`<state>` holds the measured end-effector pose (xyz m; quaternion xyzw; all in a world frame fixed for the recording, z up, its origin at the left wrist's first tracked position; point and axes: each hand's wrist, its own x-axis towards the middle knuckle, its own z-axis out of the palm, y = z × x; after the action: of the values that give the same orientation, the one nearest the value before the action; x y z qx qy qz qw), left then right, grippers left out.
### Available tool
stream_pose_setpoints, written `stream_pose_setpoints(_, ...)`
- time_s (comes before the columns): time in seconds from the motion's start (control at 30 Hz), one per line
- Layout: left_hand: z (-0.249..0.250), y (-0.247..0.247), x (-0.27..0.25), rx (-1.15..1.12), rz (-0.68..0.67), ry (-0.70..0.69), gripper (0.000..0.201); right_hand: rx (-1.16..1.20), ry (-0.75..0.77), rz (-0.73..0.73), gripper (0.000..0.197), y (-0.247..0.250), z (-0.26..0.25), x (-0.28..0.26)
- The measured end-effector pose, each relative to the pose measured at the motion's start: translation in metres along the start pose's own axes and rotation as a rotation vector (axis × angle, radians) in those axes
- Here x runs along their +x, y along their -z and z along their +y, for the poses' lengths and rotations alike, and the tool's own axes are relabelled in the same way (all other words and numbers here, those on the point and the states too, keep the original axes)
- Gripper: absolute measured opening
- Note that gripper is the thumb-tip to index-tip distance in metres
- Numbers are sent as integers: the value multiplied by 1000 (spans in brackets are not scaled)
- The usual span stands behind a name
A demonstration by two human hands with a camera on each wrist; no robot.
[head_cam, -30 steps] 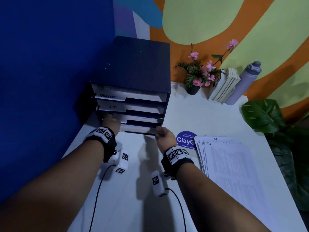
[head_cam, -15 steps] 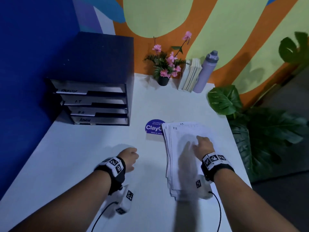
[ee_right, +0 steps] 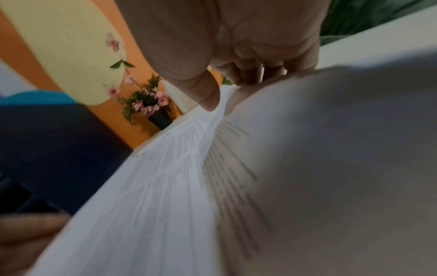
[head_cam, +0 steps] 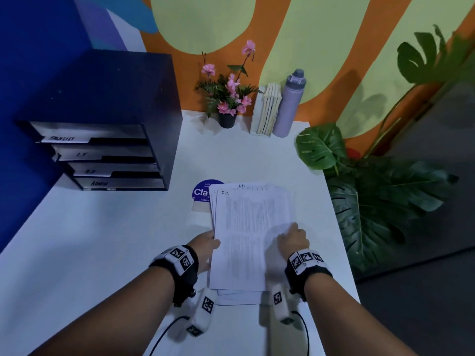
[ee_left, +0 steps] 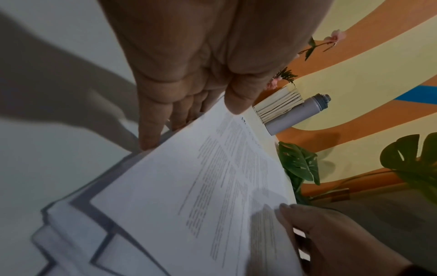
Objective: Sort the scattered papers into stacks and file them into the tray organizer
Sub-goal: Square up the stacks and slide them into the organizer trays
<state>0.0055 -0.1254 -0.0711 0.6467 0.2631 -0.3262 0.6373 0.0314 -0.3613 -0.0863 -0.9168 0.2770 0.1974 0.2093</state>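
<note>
A stack of printed papers (head_cam: 246,227), its top sheet marked "I.T.", lies on the white table (head_cam: 102,253) in front of me. My left hand (head_cam: 212,238) holds the top sheets at their left edge; in the left wrist view this left hand (ee_left: 194,119) has its thumb above and its fingers below them. My right hand (head_cam: 290,231) pinches the right edge, and the sheets (ee_right: 165,186) bow upward under its thumb. The dark tray organizer (head_cam: 108,104) stands at the back left, with trays labelled "I.T" (head_cam: 82,154) and "Admin" (head_cam: 99,183).
A round blue sticker (head_cam: 203,191) lies partly under the stack's far left corner. A flower pot (head_cam: 227,119), upright books (head_cam: 267,111) and a grey bottle (head_cam: 289,104) line the back wall. Large plant leaves (head_cam: 372,196) hang off the table's right edge. A blue wall (head_cam: 30,73) bounds the left.
Both hands left the organizer's bottom tray. The right hand reached the stack first; the left hand then came from the bare table to the stack's left edge, and the top sheets are lifted.
</note>
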Motion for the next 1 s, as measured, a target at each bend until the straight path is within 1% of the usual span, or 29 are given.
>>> stream_pose_setpoints(0.03, 0, 0, -4, -27, -1, 12, 23, 34, -13, -33, 46, 2, 0, 0)
stream_pose_setpoints(0.13, -4, 6, -12, 112, 41, -9, 37, 88, 13, -137, 40, 9, 4, -2)
stream_pose_setpoints(0.17, -5, 9, -17, 119, 26, 3, 39, 131, 27, -189, 36, 10, 5, -4)
stream_pose_setpoints(0.23, -10, 13, -23, 109, 39, 13, 41, 231, 52, -195, 22, 11, 2, -12)
stream_pose_setpoints(0.3, -14, 22, -27, 77, 54, 25, 44, 407, 182, -172, 18, 13, -2, -22)
stream_pose_setpoints(0.33, -15, 27, -28, 38, 72, 25, 49, 498, 251, -157, 18, 16, -6, -30)
stream_pose_setpoints(0.4, -11, 43, -32, -78, 114, 3, 65, 641, 374, -195, 20, 25, -18, -50)
stream_pose_setpoints(0.43, -7, 50, -34, -130, 115, -28, 75, 683, 432, -218, 23, 28, -26, -61)
stream_pose_setpoints(0.47, -2, 59, -38, -169, 105, -66, 80, 739, 479, -237, 25, 32, -34, -71)
stream_pose_setpoints(0.5, 6, 67, -42, -209, 100, -136, 78, 795, 515, -251, 27, 34, -43, -79)
stream_pose_setpoints(0.53, 16, 75, -48, -239, 107, -219, 71, 857, 544, -261, 29, 36, -52, -87)
stream_pose_setpoints(0.57, 23, 86, -53, -248, 143, -294, 64, 907, 565, -255, 29, 36, -61, -95)
stream_pose_setpoints(0.6, 30, 99, -57, -220, 196, -361, 61, 942, 585, -245, 29, 36, -69, -101)
stream_pose_setpoints(0.67, 43, 118, -71, -91, 288, -475, 53, 1004, 622, -223, 31, 35, -86, -114)
stream_pose_setpoints(0.73, 55, 130, -90, -4, 375, -561, 33, 1011, 657, -207, 37, 31, -102, -127)
stream_pose_setpoints(0.8, 56, 137, -104, 57, 462, -596, 24, 1014, 686, -210, 43, 24, -114, -139)
stream_pose_setpoints(0.83, 54, 142, -108, 72, 473, -621, 23, 1024, 694, -208, 46, 19, -118, -144)
stream_pose_setpoints(0.9, 45, 149, -114, 72, 469, -679, 33, 1060, 686, -171, 54, 12, -125, -152)
stream_pose_setpoints(0.93, 40, 152, -116, 61, 484, -682, 38, 1077, 691, -148, 55, 12, -128, -156)
stream_pose_setpoints(1.0, 33, 159, -119, 24, 539, -651, 42, 1071, 750, -131, 55, 12, -134, -161)
